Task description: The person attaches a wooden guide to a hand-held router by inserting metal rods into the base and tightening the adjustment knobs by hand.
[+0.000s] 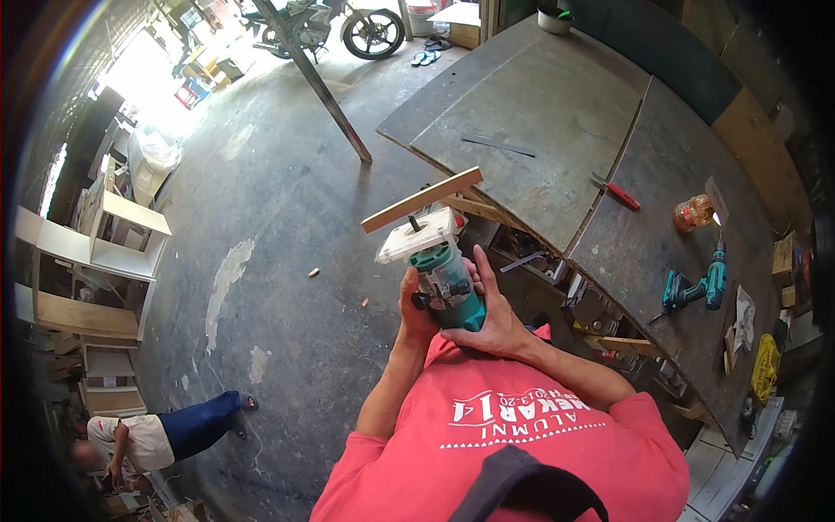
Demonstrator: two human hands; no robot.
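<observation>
A teal trim router (448,278) is held in front of my chest, its pale base plate (407,239) facing up and away from me. A dark bit or collet (414,224) pokes out of the plate. Across the far side of the base lies a straight wooden strip (423,199). My left hand (416,306) wraps the router's left side, beside a dark knob. From the right, my right hand (493,315) grips the body, with its palm under the lower end and one finger pointing up. Both hands are closed on the tool.
At right, a large workbench (544,113) bears a red-handled knife (622,196), a thin metal strip (497,145), a jar (693,213) and a cordless drill (696,283). A slanting post (326,96) stands ahead. Another person (143,442) is at lower left, near shelving (122,235).
</observation>
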